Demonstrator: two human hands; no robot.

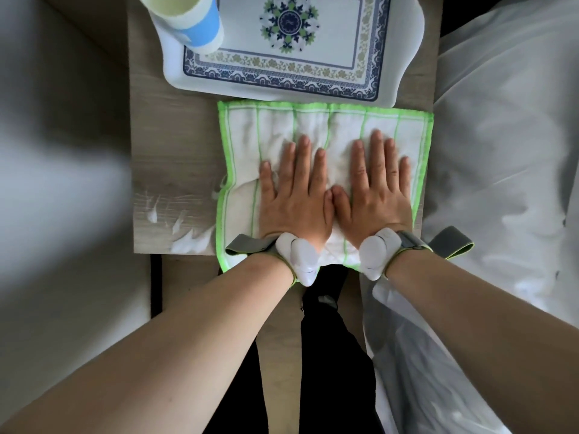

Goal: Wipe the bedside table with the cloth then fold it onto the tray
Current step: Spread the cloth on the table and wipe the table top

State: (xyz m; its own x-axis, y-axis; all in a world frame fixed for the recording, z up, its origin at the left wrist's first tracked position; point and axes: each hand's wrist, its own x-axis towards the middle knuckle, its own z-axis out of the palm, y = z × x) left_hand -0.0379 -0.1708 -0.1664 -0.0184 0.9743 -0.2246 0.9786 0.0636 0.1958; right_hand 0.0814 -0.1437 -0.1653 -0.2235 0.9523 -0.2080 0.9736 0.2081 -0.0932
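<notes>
A white cloth (250, 130) with green edging and green stripes lies spread flat on the right part of the wooden bedside table (169, 145). My left hand (294, 189) and my right hand (376, 186) press flat on it side by side, fingers straight, thumbs touching. The cloth's near edge hangs over the table's front edge. Just beyond the cloth sits a white tray (404, 67) with a blue and green floral pattern. White foam smears (188, 236) mark the table's near left corner.
A blue and white cup (191, 20) stands on the tray's far left corner. A bed with white sheets (507, 145) borders the table on the right. A clear plastic sheet (416, 355) hangs below my right wrist. Pale floor lies to the left.
</notes>
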